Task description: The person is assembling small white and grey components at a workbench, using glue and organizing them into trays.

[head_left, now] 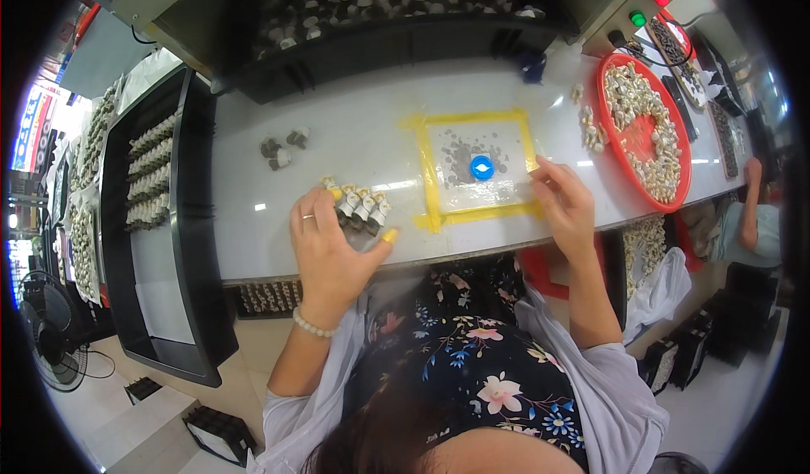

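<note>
Head view: the left hand point(325, 242) lies palm-down on the white worktop point(354, 145), fingers spread and curled around a row of small grey-and-white parts point(359, 206) at its fingertips. The right hand point(564, 204) rests loosely open, holding nothing, its fingertips on the yellow-taped square point(477, 170) beside it

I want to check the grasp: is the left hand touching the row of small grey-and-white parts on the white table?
Touching. The head view shows the left hand with its fingers wrapped around the row of small grey-and-white parts.

bright even overhead light, glare streaks on the white worktop point(354, 149), fisheye bending, dark vignette at rim
</note>
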Available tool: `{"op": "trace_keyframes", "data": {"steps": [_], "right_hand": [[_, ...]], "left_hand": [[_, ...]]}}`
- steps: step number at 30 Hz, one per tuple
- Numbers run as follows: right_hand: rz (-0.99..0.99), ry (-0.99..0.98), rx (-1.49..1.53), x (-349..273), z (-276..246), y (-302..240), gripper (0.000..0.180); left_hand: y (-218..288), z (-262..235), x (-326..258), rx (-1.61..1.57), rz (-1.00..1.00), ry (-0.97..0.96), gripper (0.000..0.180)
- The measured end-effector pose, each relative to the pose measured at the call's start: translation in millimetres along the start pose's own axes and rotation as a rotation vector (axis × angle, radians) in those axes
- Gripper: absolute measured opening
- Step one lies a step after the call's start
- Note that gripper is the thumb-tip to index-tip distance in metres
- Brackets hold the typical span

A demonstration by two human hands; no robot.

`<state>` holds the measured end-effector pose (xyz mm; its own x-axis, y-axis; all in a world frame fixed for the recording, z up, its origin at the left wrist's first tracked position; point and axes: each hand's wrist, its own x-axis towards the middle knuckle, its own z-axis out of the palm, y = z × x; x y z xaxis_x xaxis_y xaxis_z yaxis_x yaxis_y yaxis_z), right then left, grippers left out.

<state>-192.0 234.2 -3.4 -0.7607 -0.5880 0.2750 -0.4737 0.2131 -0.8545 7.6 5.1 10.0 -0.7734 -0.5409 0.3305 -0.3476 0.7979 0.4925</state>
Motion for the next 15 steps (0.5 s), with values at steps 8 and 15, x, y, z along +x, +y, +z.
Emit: {"op": "trace_keyframes", "data": {"steps": [8, 15], "right_hand": [[-0.001, 0.004, 0.005, -1.8, -0.3, 2.5, 0.034], [-0.019, 0.001, 0.016, -2.2, -1.0, 3.8, 0.035]], "left_hand": [[-4.7, 6.0, 1.4, 0.045, 0.046, 0.019, 0.061], [-8.7, 7.6, 1.9, 0.027, 0.032, 0.03, 0.063]]}}
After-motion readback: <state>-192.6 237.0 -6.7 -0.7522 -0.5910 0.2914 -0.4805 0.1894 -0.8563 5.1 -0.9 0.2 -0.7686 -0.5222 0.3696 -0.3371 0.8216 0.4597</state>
